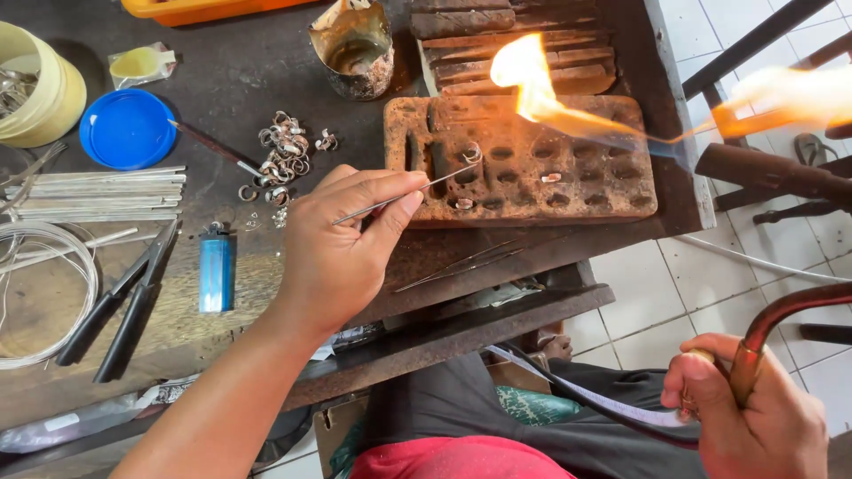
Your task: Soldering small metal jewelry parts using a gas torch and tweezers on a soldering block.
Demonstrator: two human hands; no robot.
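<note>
I am looking down at the dark workbench (266, 62), which is filling most of the view, with white floor tiles showing off to the right. Near its far edge a scorched brick (524, 160) pitted with rows of holes is lying flat, and a bright orange flame (532, 84) is licking across its upper right part. My right hand (741, 417) is sitting low at the right, fingers wrapped fully round the brass neck of the torch (781, 324), whose curved copper pipe is arching up and out of view. My left hand (342, 239) is reaching in over the bench's front edge, thumb and fingertips pinched narrowly on a thin metal pick (399, 197); its tip is touching a small silver ring (471, 153) standing on the brick's upper left part, well apart from the flame's base. To the far left, a cream tub (40, 84) is sitting by a blue lid (127, 129), with a coil of wire (44, 293) and flat silver strips (98, 195) below them. Black pliers (124, 302) are lying beside a blue lighter (216, 270). A rusty tin can (355, 49) is standing behind the brick. A heap of small silver rings (284, 160) is lying between the lid and the brick, and tweezers (470, 262) are resting just in front of the brick.
</note>
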